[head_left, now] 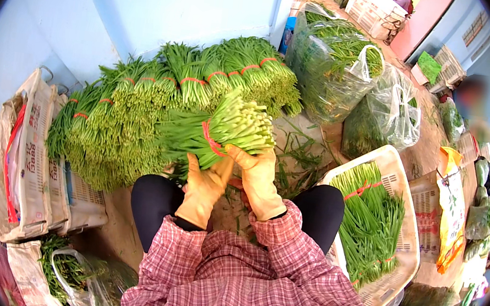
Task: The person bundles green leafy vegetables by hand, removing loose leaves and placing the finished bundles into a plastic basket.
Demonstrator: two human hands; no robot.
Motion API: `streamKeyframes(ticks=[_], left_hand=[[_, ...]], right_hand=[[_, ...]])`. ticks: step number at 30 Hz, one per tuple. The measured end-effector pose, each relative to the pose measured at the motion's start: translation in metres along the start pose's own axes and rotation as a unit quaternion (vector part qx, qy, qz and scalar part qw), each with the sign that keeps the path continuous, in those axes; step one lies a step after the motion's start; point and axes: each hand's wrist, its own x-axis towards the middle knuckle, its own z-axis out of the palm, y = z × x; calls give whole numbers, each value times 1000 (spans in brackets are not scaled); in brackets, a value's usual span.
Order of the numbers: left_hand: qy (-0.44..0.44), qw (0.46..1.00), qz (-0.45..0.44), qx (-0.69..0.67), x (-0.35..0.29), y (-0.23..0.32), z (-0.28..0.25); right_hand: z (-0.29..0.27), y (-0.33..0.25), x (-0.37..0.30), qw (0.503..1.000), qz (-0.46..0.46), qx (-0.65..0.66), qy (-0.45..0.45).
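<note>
At your left, pale plastic crates [37, 169] stand beside the light blue wall [184, 1]. Along this wall lies a long heap of green stalk bundles [128, 140], tied with red bands. Your gloved left hand [201, 190] is against the near underside of one tied stalk bundle [245, 126], in front of the heap; how tightly its fingers close, I cannot tell. Your gloved right hand [259, 176] grips the cut-end side, its thumb by the band. Loose green leaves [301, 159] are scattered over the brownish floor [430, 138]. Behind them stand two filled clear plastic bags [334, 72]. Further right are a white crate [415, 239] with more tied stalks and a yellow-and-white sack [450, 206].
</note>
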Motion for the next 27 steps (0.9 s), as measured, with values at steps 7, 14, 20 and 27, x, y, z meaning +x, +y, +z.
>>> streamKeyframes(ticks=[7, 14, 20, 27], left_hand=[[-162, 785, 222, 555, -37, 24, 39], [-286, 549, 359, 699, -6, -13, 86], [-116, 786, 250, 553, 21, -15, 80], [-145, 700, 282, 640, 6, -11, 69]], right_hand=[[-37, -26, 5, 989, 10, -144, 23], [-50, -36, -11, 966, 76, -247, -21], [-52, -35, -14, 967, 106, -233, -3], [-64, -17, -7, 929, 85, -360, -23]])
